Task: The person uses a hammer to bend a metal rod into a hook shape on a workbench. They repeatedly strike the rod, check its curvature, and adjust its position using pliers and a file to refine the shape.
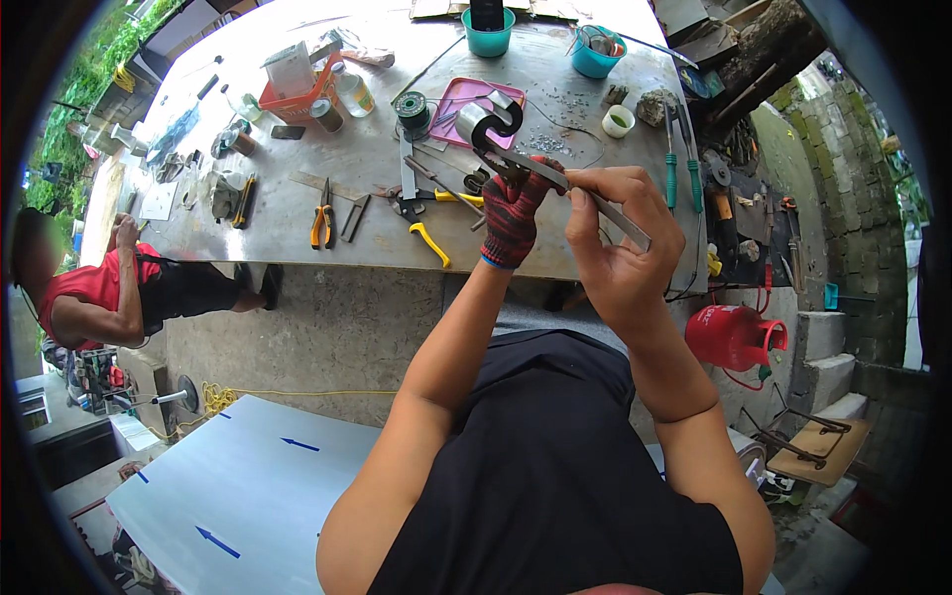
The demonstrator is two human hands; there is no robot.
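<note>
My left hand [513, 223], in a red and black striped knit glove, is closed around a bent metal piece [483, 127] with a shiny, curled, S-like end. The curl points up and away, above the pink tray on the bench. Close beside it, my bare right hand [635, 263] is pinched at the thumb and fingers on a narrow flat metal strip [627, 228]. One end of this strip sticks out past the palm. The other end runs toward the gloved hand, where the fingers partly hide how the two pieces meet.
The metal bench [347, 238] bears orange-handled pliers [322, 226], a yellow-handled tool [429, 245], a wire spool [411, 107], a pink tray [456, 96] and teal buckets [488, 42]. A red gas cylinder [729, 337] stands at right. A person [94, 293] in red is at left.
</note>
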